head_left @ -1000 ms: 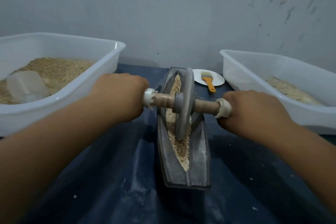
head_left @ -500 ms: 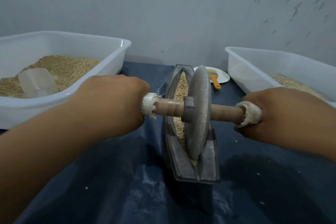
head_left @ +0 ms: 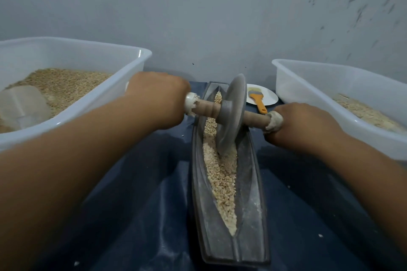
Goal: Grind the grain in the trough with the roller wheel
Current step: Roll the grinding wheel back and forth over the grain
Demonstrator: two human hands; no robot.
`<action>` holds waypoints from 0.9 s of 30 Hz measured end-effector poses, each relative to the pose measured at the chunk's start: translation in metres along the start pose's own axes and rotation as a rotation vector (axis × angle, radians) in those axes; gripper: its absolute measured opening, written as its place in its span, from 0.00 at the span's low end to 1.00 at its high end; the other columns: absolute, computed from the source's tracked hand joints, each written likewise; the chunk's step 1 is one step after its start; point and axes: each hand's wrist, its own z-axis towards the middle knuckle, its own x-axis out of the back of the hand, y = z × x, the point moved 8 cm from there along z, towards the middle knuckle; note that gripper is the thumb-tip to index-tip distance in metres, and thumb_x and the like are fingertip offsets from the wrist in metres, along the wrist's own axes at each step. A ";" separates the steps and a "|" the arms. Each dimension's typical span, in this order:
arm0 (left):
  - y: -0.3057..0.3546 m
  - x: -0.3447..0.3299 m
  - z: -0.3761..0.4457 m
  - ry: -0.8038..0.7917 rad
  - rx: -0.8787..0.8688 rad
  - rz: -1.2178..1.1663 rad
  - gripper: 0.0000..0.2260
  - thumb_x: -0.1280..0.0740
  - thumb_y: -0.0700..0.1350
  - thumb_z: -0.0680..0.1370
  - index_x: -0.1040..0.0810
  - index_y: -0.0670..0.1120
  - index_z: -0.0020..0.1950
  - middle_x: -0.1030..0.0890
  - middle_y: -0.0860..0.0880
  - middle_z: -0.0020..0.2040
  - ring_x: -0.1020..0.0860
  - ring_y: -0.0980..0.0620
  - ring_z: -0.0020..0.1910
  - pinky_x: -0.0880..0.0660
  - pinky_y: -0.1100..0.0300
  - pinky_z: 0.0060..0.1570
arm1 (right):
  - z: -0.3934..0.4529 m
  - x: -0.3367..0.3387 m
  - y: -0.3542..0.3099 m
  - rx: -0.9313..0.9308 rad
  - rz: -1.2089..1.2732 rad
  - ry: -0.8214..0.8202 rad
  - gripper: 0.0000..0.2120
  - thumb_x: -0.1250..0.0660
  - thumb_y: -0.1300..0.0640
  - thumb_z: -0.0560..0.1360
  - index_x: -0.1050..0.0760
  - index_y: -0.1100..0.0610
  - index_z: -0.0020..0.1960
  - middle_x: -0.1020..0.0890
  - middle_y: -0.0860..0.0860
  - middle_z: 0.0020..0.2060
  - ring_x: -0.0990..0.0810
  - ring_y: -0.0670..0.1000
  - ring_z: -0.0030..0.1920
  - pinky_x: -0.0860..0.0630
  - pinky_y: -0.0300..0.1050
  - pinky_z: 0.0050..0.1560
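Note:
A long grey metal trough (head_left: 251, 193) lies lengthwise in front of me on a dark blue sheet. Crushed tan grain (head_left: 221, 178) fills its groove. The grey roller wheel (head_left: 232, 114) stands on edge in the far half of the groove, leaning slightly right. A wooden axle (head_left: 208, 109) runs through it. My left hand (head_left: 157, 99) grips the left end of the axle. My right hand (head_left: 306, 126) grips the right end, where a pale wrap shows beside the fingers.
A white tub (head_left: 92, 103) of grain with a clear scoop (head_left: 24, 105) stands at the left. Another white tub (head_left: 343, 103) with some grain stands at the right. A white plate (head_left: 269, 94) holding an orange-handled brush (head_left: 257, 100) lies behind the trough by the wall.
The wheel rolled toward me to the trough's near end, then away again to the far half. Both hands went with it.

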 end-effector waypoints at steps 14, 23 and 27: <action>-0.012 -0.017 0.037 -0.005 0.057 -0.057 0.07 0.32 0.44 0.69 0.30 0.53 0.37 0.26 0.52 0.34 0.28 0.51 0.32 0.38 0.60 0.31 | 0.058 0.003 0.003 0.037 -0.051 0.028 0.10 0.32 0.44 0.64 0.30 0.48 0.35 0.25 0.43 0.33 0.26 0.48 0.33 0.30 0.42 0.34; -0.005 -0.007 0.022 0.016 0.027 -0.033 0.06 0.32 0.45 0.69 0.29 0.52 0.41 0.27 0.52 0.34 0.27 0.49 0.35 0.35 0.58 0.34 | 0.036 -0.002 0.003 0.005 0.001 -0.052 0.08 0.32 0.46 0.66 0.27 0.49 0.37 0.23 0.45 0.34 0.24 0.48 0.35 0.22 0.48 0.42; -0.004 -0.007 0.010 0.038 0.015 -0.022 0.07 0.32 0.46 0.69 0.31 0.53 0.40 0.30 0.53 0.32 0.30 0.51 0.32 0.36 0.58 0.34 | 0.022 -0.002 0.000 0.016 -0.017 -0.063 0.08 0.34 0.47 0.66 0.27 0.50 0.35 0.22 0.45 0.34 0.23 0.48 0.35 0.21 0.48 0.41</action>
